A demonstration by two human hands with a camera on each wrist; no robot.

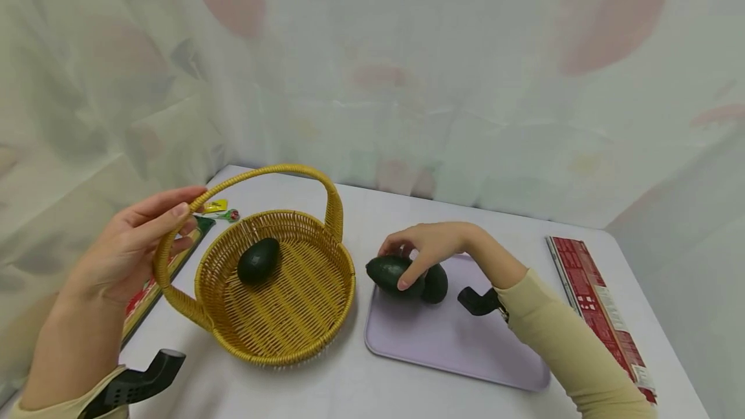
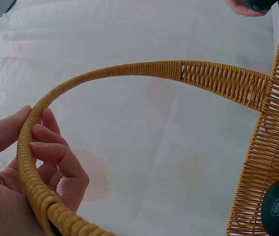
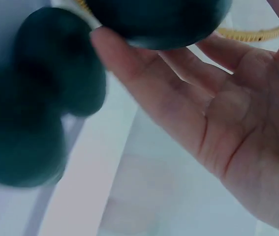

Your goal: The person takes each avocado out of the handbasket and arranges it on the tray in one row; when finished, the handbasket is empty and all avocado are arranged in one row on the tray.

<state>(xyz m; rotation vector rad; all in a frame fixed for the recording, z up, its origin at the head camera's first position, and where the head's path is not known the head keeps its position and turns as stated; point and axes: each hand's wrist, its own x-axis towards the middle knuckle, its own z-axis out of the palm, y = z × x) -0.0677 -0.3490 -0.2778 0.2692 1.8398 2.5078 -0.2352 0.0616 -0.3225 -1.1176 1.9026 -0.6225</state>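
A yellow wicker basket (image 1: 276, 354) stands left of the middle, its handle (image 1: 268, 171) arching above it. My left hand (image 1: 136, 238) grips the handle's left side between thumb and curled fingers, as the left wrist view also shows. Inside the basket lies one dark green avocado (image 1: 259, 261). My right hand (image 1: 427, 247) holds another avocado (image 1: 391, 271) over the left part of a pale lilac tray (image 1: 460, 348). Behind it in the head view, another avocado (image 1: 435, 284) is partly covered. The right wrist view has two avocados (image 3: 63, 61) below the held one, blurred.
A red printed packet (image 1: 599, 309) lies along the table's right side. Left of the basket are another flat packet (image 1: 140, 306), partly behind my left arm, and a small yellow item (image 1: 216, 206). A patterned curtain (image 1: 419, 83) hangs behind the white table.
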